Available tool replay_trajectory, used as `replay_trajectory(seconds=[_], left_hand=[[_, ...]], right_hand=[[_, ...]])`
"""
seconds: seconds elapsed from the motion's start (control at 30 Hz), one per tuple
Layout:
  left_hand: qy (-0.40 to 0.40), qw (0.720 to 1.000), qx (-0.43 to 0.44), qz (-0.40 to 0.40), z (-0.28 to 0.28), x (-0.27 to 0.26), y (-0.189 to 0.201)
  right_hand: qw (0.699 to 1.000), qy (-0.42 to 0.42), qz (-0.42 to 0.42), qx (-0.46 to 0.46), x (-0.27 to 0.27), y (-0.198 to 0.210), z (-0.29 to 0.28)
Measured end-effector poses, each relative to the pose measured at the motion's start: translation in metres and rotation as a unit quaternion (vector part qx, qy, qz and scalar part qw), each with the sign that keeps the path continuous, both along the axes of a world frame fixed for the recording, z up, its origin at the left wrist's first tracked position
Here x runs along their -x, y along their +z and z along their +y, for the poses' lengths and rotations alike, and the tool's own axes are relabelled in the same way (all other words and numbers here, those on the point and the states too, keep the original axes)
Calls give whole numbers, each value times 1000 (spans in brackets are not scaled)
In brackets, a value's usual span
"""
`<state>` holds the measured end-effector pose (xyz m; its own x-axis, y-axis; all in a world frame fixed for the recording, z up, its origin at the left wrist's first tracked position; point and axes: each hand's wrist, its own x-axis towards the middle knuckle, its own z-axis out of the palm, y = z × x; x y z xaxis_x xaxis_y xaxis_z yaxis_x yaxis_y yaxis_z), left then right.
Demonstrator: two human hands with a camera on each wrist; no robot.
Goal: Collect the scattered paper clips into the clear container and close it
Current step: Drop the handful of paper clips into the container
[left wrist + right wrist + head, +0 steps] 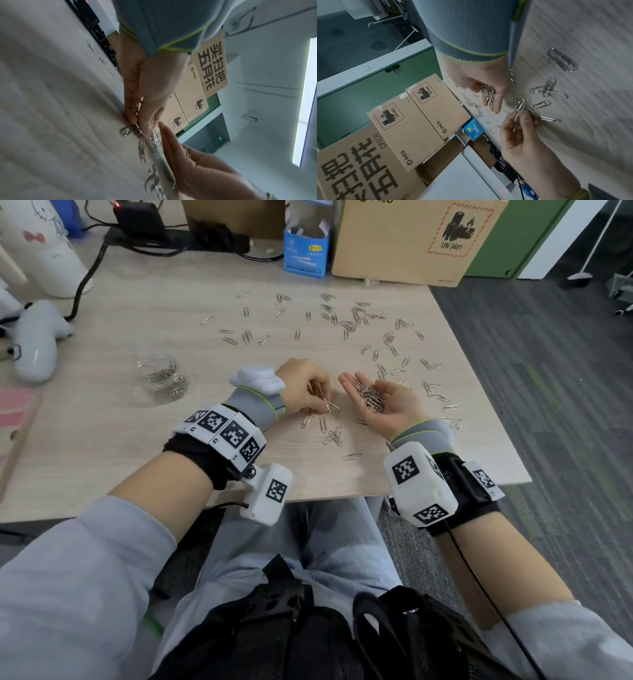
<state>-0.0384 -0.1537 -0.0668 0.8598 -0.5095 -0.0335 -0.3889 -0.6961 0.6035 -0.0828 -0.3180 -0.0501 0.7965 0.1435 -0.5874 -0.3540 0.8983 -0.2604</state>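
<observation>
Both hands wear grey knit wrist cuffs [255, 407] edged in bright green. Behind them sit black straps carrying white blocks [419, 482] printed with black square markers. A thin black cable [479, 577] trails from the right one. Pale blue sleeves [85, 577] are pushed up.

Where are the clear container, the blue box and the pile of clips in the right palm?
clear container [163, 379]: head view, its clear side wall.
blue box [306, 258]: head view, its printed front.
pile of clips [370, 396]: head view, the pile's middle.
</observation>
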Motion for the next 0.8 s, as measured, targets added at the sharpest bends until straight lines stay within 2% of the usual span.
replay_trajectory(seconds=[0.23,0.47,0.63,0.73,0.8], left_hand=[[5,990,137,41,4,-10,22],[-20,991,130,33,-11,-11,36],[30,984,171,45,15,-14,44],[82,974,210,4,39,-14,46],[138,967,210,-34,61,-12,45]], right_hand=[[997,57,-5,55,-13,-6,12],[992,111,-49,38,-28,-6,32],[991,129,-33,17,-43,-7,51],[991,128,-22,-31,-46,-6,62],[990,141,-12,-29,-45,-4,74]])
